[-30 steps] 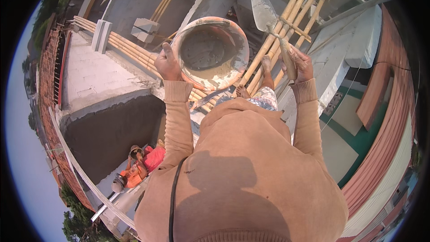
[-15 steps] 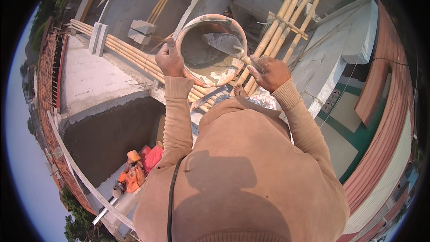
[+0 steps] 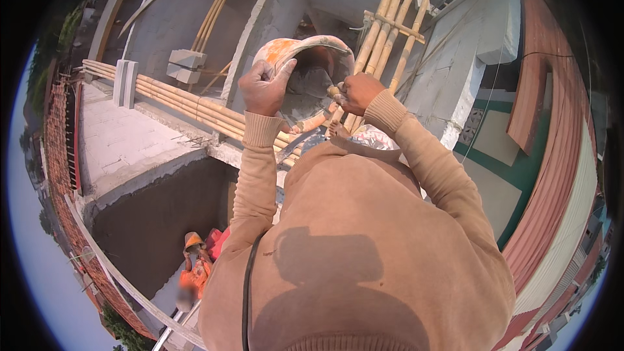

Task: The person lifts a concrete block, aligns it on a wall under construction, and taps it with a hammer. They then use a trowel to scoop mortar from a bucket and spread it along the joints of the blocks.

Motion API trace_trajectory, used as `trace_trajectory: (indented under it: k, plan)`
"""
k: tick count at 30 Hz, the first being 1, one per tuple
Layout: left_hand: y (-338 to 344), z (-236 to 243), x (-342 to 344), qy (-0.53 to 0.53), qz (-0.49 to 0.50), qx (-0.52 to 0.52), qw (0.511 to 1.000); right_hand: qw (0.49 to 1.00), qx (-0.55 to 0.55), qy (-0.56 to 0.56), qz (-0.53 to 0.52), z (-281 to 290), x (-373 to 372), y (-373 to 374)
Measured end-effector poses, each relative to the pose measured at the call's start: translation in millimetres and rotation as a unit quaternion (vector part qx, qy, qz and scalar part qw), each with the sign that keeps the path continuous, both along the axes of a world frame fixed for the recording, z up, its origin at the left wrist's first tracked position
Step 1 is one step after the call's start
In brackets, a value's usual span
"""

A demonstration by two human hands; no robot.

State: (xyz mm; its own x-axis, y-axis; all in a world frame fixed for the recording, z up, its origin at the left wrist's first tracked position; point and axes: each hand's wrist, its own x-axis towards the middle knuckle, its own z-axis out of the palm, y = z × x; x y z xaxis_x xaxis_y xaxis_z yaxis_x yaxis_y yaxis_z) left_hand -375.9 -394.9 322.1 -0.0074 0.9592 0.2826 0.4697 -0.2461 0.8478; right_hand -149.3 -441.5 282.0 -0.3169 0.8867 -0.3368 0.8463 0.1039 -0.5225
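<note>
A round orange bucket (image 3: 281, 49), smeared with grey mortar, is tilted in front of me with its mouth facing my body. My left hand (image 3: 265, 88) grips its left rim, thumb raised along the edge. In my right hand (image 3: 361, 93) is the handle of a trowel (image 3: 307, 82), whose blade reaches into the bucket's shaded inside. Grey mortar (image 3: 305, 105) clings low inside the bucket. The lower rim (image 3: 312, 122) lies just above my body.
Bamboo poles (image 3: 387, 29) run ahead on the right, and more poles (image 3: 172, 107) to the left. Pale blocks (image 3: 187, 60) stand beyond. A person in orange (image 3: 197, 273) is in a deep walled opening (image 3: 156, 221) below left. A concrete ledge (image 3: 448, 78) lies right.
The bucket has tipped from an upright view of its mortar to a steep tilt. My right hand has moved left with the trowel. The person below has raised an orange bucket-like thing.
</note>
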Motion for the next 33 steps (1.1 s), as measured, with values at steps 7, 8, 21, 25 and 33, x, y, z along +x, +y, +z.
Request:
trace_trajectory:
  k: [7,8,21,25,33]
  plan:
    - [-4.2,8.1,-11.5,-0.114,-0.023,-0.043,0.992,0.941,-0.132,0.280,-0.139,-20.0,9.0,-29.7]
    - [-3.6,11.3,-9.3,-0.119,-0.024,-0.031,0.992,0.931,-0.124,0.303,-0.162,-22.5,4.9,-36.5]
    - [24.4,-22.3,41.4,-0.181,0.022,-0.031,0.983,0.821,-0.097,0.443,-0.348,-7.3,47.0,-87.7]
    - [37.2,-39.7,76.2,-0.198,0.003,-0.053,0.979,0.800,-0.032,0.449,-0.396,2.0,66.6,-107.5]
    - [37.6,-47.1,128.1,-0.201,-0.028,-0.130,0.970,0.691,0.007,0.501,-0.521,19.3,108.2,-154.8]
